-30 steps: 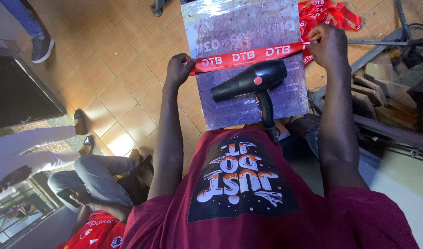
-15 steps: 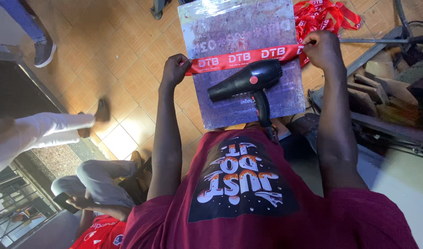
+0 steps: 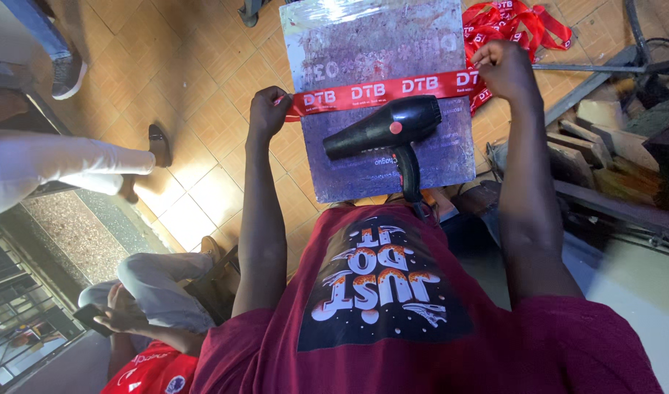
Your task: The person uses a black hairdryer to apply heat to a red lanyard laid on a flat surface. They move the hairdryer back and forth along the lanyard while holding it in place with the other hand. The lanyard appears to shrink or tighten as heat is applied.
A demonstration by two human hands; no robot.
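A red printed ribbon (image 3: 382,91) is held stretched flat across a worn grey board (image 3: 378,102); the left hand (image 3: 267,111) is closed on the ribbon end at the board's left edge, and the right hand (image 3: 504,69) is closed on the ribbon at the board's right edge; the strip lies taut on the board's upper half, touching its surface; a black hair dryer (image 3: 389,131) rests on the board just below the ribbon, its nozzle pointing towards the left edge and its handle towards the person's maroon shirt (image 3: 393,306); more red ribbon (image 3: 520,22) lies heaped on the tiled floor (image 3: 203,80) beyond the board's right corner; the step in hand is judged to be the tensioning and positioning of the strip; the next move appears to call for one end to be kept pinned so that a hand is freed for the dryer, without slack being let in
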